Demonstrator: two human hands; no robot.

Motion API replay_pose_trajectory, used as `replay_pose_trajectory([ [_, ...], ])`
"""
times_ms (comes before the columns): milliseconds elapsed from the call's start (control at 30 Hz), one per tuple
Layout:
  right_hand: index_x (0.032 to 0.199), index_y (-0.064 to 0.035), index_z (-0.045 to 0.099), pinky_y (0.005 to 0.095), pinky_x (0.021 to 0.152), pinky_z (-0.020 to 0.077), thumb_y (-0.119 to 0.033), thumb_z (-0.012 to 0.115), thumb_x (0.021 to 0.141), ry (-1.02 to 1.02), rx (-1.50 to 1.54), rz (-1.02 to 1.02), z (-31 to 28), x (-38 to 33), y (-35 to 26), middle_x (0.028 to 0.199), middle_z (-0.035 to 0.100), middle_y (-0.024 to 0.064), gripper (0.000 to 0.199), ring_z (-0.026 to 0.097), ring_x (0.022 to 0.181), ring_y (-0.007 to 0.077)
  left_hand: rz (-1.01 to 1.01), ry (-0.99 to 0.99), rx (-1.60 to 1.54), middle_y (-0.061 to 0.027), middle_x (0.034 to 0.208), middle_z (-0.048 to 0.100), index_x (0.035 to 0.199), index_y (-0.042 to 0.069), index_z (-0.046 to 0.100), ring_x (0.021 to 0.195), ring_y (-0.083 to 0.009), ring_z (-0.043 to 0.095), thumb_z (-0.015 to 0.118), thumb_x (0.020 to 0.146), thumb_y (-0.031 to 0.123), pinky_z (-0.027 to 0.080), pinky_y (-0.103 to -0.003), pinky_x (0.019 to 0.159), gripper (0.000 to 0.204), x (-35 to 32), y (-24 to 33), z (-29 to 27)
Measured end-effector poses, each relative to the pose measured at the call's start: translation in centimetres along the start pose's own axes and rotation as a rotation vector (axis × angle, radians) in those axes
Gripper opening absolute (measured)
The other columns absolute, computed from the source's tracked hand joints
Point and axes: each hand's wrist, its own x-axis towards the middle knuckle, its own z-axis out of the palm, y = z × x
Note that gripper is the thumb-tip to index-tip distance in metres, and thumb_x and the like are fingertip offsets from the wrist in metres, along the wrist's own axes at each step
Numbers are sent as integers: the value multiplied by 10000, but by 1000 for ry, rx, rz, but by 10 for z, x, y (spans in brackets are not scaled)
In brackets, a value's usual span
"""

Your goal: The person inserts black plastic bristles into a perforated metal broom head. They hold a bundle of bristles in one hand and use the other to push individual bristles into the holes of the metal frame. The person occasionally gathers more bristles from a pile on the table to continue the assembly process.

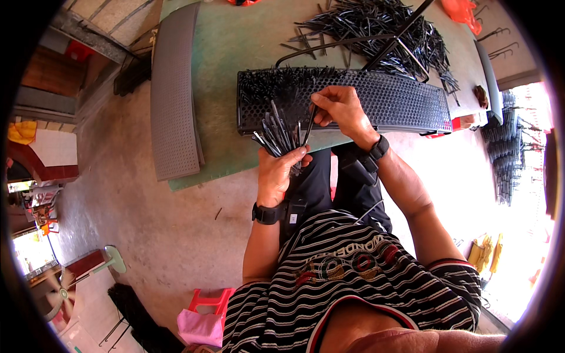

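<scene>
**Both hands busy with black pins at a perforated panel**

Head view: The person sits at a green table (235, 47), and a long black perforated panel (376, 97) lies across its near edge, with the long axis running left to right. The left end of the panel is already thick with upright pins, while the right part shows only bare holes.

The left hand (278, 170) is closed around a bundle of black pins (279, 132), just below the panel's near edge. The pins fan upward and away from the body, the tips toward the panel. I judge that the bundle is kept there as a ready supply, close to the working hand.

The right hand (341, 106) rests over the panel and pinches a single pin (310, 125) between thumb and fingers. This pin stands steep, slightly tilted, and its lower end is near the bundle; if it touches the bundle, I cannot tell.

Behind the panel lies a large loose pile of pins (376, 29). A grey perforated panel (173, 94) lies at the left of the table, its long axis pointing away from the person.
</scene>
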Motion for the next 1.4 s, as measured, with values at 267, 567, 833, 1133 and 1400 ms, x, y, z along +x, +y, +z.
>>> replay_pose_trajectory([
  [267,817,50,605,238,436,499,-153,624,861,60,148,12,9,-5,7,676,622,79,209,602,509,130,-24,30,-235,-175,829,652,1012,-29,576,655,-248,650,647,765,-63,548,-352,577,259,0,-19,-2],
  [567,814,42,601,225,418,473,-139,629,859,-76,-23,-10,8,-6,-8,627,608,65,189,574,471,104,-71,-38,-58,-164,822,657,966,-34,598,652,-231,648,671,792,37,542,-321,577,202,6,2,-4],
  [833,805,61,614,237,412,457,-89,645,821,-138,-230,-116,20,-14,-2,583,611,81,154,590,474,110,41,-16,-163,-128,797,655,926,-47,613,581,-197,624,672,738,-73,517,-297,497,199,17,-5,9],
  [1133,841,51,601,215,420,445,-65,599,861,-11,-231,-164,23,-18,2,612,601,58,117,569,478,86,155,225,-201,-124,780,655,910,-41,616,590,-209,633,682,719,-84,516,-313,499,207,20,-12,11],
  [1400,942,22,547,228,490,482,-55,627,828,322,-164,-542,8,7,-18,686,638,97,159,653,594,138,53,161,-173,-143,786,656,904,-33,612,602,-237,647,665,733,-84,518,-316,515,187,8,4,-4],
])
